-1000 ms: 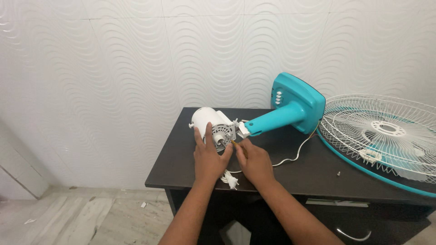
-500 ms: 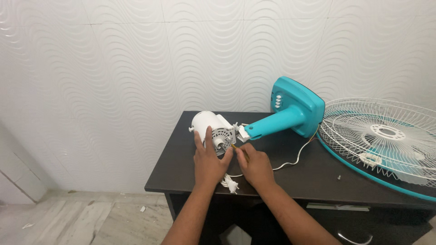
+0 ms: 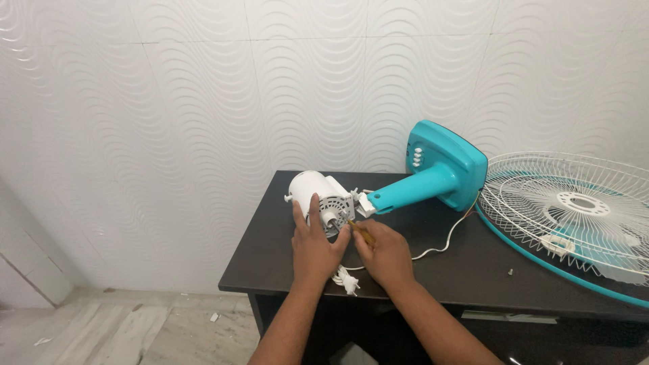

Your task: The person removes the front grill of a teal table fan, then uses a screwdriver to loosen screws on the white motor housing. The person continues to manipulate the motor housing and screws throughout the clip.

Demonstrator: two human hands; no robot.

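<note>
Left hand (image 3: 312,245) flat on the near face of the white fan motor (image 3: 318,199), fingers spread and pressing, not wrapped round it. Right hand (image 3: 383,255) clenched on a thin tool w/ yellowish handle (image 3: 360,230), prob. a screwdriver, tip aimed at the motor's metal front by the shaft. Motor lies on its side at the far left of the dark desk (image 3: 466,277), joined to the teal stand (image 3: 439,172), which runs off right toward the wall.

Risks, my guess: motor housing is round and smooth, only palm pressure steadies it, so it could roll toward the left desk edge, which is near. Tool tip could skid off the ribbed metal face into the left fingers, which sit just beside it. White cord (image 3: 439,245) loops under the right wrist, plug (image 3: 346,280) near the front edge; a snag could drag it off. Small screw (image 3: 509,272) loose on the desk, easy to lose.

Materials: glossy plastic shell, cast metal front, thin white wire grille (image 3: 574,209) w/ teal rim at right, matte desk top, wavy wall tiles (image 3: 169,101).
</note>
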